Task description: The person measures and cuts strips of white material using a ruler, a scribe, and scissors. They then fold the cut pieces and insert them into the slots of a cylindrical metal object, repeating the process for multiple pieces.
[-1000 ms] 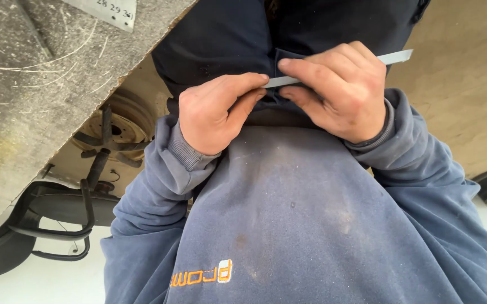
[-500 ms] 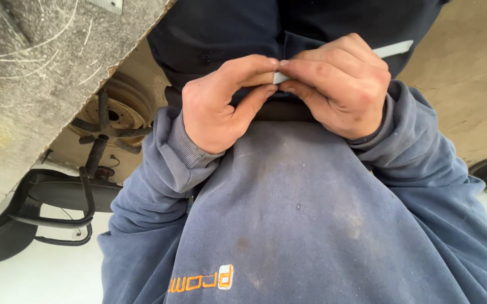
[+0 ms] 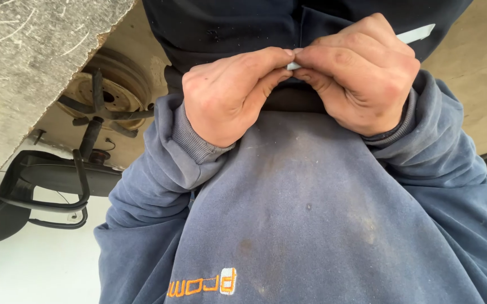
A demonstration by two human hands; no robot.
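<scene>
Hands have risen; pale strip [image 3: 415,35] pinched between left hand [image 3: 229,95] and right hand [image 3: 361,70].

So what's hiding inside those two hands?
A thin, flat pale-grey strip pokes out past the right hand, and a bit shows where the left hand pinches it. Its middle is covered by fingers.

A scratched grey vehicle underbody [image 3: 24,73] fills the upper left, with a rusty brake drum [image 3: 114,90] and black hoses [image 3: 83,163] beneath it — beyond lie pale ground [image 3: 35,264] and, at right, a tan surface [image 3: 479,67] in flat daylight.
</scene>
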